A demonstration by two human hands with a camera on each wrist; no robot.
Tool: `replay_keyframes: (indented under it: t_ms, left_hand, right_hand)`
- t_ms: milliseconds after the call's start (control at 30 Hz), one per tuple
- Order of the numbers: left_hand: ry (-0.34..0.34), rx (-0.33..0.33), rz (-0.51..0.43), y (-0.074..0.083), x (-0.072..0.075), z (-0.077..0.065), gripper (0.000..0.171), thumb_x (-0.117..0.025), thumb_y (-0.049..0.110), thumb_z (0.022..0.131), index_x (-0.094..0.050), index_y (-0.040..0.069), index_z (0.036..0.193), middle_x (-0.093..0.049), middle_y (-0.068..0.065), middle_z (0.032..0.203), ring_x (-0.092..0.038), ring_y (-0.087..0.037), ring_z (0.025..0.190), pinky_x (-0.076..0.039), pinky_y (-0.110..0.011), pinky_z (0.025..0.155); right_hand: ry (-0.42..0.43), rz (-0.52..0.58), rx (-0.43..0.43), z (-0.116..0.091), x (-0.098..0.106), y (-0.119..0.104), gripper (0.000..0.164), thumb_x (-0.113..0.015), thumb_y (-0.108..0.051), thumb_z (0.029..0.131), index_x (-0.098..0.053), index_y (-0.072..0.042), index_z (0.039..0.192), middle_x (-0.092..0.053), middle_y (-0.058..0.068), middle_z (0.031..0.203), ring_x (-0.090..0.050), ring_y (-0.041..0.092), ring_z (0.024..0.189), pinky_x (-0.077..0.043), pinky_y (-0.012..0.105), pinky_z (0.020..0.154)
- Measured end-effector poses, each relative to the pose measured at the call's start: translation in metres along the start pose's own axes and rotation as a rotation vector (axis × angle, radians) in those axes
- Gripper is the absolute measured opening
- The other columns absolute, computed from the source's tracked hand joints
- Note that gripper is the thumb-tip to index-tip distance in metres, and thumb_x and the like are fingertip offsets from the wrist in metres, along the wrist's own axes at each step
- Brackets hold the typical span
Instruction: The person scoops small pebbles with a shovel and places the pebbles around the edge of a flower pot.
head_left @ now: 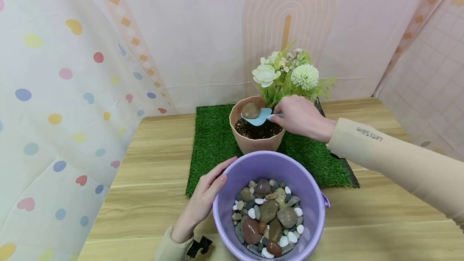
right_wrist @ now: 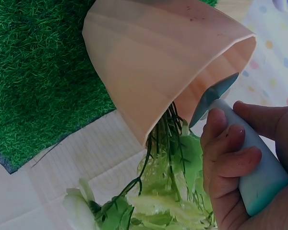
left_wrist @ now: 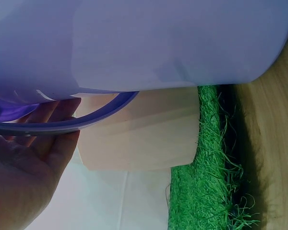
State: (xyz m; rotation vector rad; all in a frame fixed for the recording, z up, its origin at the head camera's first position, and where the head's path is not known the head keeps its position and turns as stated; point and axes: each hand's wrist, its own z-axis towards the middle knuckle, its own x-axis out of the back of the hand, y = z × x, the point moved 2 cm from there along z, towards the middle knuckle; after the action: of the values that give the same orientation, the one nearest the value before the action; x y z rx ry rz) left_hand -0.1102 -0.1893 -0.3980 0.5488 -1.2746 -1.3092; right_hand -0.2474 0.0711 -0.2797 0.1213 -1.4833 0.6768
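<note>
Head view: wooden table, grass mat, fabric backdrop; right hand grasping scoop, left hand flat against bucket.

Beige sleeves, the right one printed "LetsSlim".

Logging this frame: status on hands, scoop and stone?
Right hand grips blue scoop, brown stone on it, over the pink pot. Left hand flat against purple bucket. Flowers close beside the right hand.

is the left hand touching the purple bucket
Touching. Head view shows the left hand flat against the bucket wall; left wrist view shows fingers on its rim.
</note>
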Motion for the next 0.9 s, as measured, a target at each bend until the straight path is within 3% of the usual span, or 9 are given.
replay_keyframes:
  t_ms: [133, 300, 467, 700, 900]
  left_hand:
    - [0.000, 0.004, -0.003, 0.000, 0.001, 0.000, 0.047, -0.039, 0.014, 0.112, -0.049, 0.008, 0.157, -0.060, -0.022, 0.151, -0.066, -0.005, 0.128, -0.059, -0.027, 0.102]
    - [0.006, -0.002, 0.000, -0.001, 0.002, 0.000, 0.046, -0.038, 0.014, 0.112, -0.050, 0.008, 0.157, -0.060, -0.021, 0.151, -0.065, -0.003, 0.128, -0.058, -0.026, 0.104]
    - [0.002, -0.007, 0.006, -0.001, 0.002, 0.000, 0.046, -0.038, 0.013, 0.112, -0.049, 0.005, 0.156, -0.060, -0.021, 0.152, -0.064, -0.003, 0.129, -0.057, -0.025, 0.104]
    - [0.001, -0.006, -0.004, 0.000, 0.001, 0.000, 0.047, -0.038, 0.013, 0.112, -0.049, 0.006, 0.157, -0.059, -0.022, 0.152, -0.064, -0.002, 0.129, -0.057, -0.024, 0.105]
    - [-0.010, -0.001, -0.017, 0.000, 0.000, 0.000, 0.047, -0.038, 0.013, 0.112, -0.048, 0.005, 0.157, -0.059, -0.023, 0.152, -0.064, -0.002, 0.128, -0.058, -0.025, 0.103]
  right_hand:
    - [-0.017, 0.003, -0.004, 0.003, -0.005, -0.002, 0.024, -0.068, -0.025, 0.102, -0.083, -0.010, 0.091, -0.077, 0.004, 0.081, -0.054, 0.015, 0.058, -0.040, 0.028, 0.058]
    - [-0.042, -0.005, -0.005, 0.008, -0.012, -0.006, 0.037, -0.068, -0.026, 0.103, -0.071, -0.013, 0.068, -0.056, -0.003, 0.061, -0.045, 0.012, 0.053, -0.038, 0.027, 0.056]
    - [-0.068, 0.006, -0.004, 0.012, -0.020, -0.010, 0.042, -0.069, -0.025, 0.102, -0.065, -0.016, 0.062, -0.050, -0.006, 0.056, -0.042, 0.012, 0.052, -0.040, 0.028, 0.057]
    - [-0.088, 0.006, -0.005, 0.018, -0.025, -0.012, 0.056, -0.068, -0.023, 0.103, -0.042, -0.020, 0.053, -0.031, -0.007, 0.050, -0.032, 0.010, 0.048, -0.032, 0.025, 0.053]
    - [-0.099, 0.000, -0.007, 0.019, -0.028, -0.012, 0.054, -0.067, -0.023, 0.103, -0.046, -0.020, 0.054, -0.035, -0.007, 0.050, -0.035, 0.011, 0.049, -0.034, 0.026, 0.054]
